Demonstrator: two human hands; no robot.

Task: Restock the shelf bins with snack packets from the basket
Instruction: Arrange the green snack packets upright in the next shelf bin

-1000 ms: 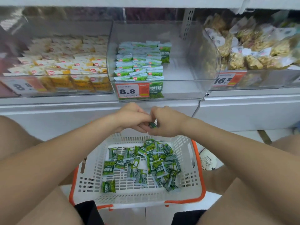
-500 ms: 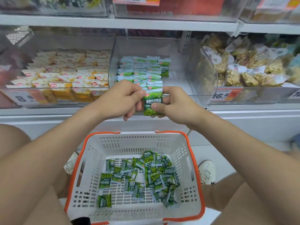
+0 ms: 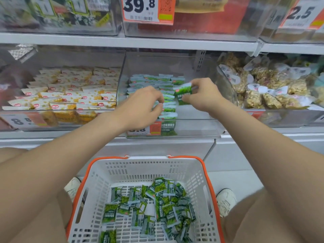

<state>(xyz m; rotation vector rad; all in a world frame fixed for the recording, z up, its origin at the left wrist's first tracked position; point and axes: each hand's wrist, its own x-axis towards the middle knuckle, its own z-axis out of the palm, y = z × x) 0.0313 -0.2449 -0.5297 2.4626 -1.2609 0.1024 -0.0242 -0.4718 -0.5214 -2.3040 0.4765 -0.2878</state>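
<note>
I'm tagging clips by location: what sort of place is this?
Probably a shop's snack aisle: clear shelf bins hold small packets, price tags hang on their fronts, and a plastic shopping basket of green packets sits below.

Can't read middle-bin price tag (image 3: 150,129), half covered by left hand (image 3: 142,106). Can't confirm anything gripped there. Lose basket (image 3: 196,172) near rim at btm edge. Can't make out print on basket pkts (image 3: 168,209): too blurred.
</note>
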